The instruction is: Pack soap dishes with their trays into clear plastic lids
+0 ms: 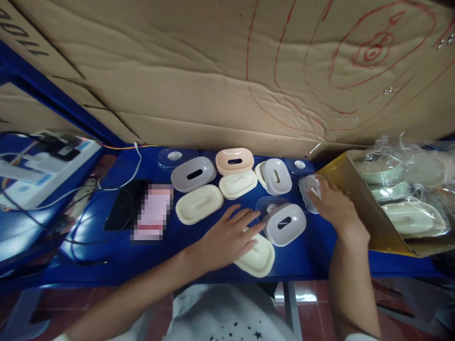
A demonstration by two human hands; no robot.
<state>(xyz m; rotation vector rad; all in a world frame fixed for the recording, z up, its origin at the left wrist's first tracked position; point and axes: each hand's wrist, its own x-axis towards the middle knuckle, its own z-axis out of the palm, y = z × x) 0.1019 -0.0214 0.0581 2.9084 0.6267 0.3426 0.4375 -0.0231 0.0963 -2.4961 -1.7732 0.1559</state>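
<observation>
- Both hands are apart from each other: the left hand [222, 242] lies low in the middle of the frame, the right hand [337, 206] right of centre.
- Step in hand, as far as one can judge: handling the wavy-edged dish [306, 195], a pale piece right of centre. Whether it is being lifted or set down cannot be told.
- From this pose, a next move would seem to call for a steady hold on the dish's thin rim and some clearance from the box beside it.
- Right hand: reaches up from the lower right, back of the hand uppermost, thumb over the dish and fingers curled at its edge; it appears closed on it.
- Left hand: comes in from the lower left, palm down, fingers loosely spread, gripping nothing visible. It covers part of a cream tray [263, 263]; touch is unclear. Its fingertips are by a grey slotted cover [296, 227].
- Beyond, mid-frame: a peach slotted cover [232, 170] and more cream and grey pieces on the blue surface [313, 265].
- Right edge: an open cardboard box [339, 170] of plastic-wrapped dishes [412, 218].
- Left: a blurred-out pink rectangle [152, 213]; farther left, a white power strip [85, 154] and cables.
</observation>
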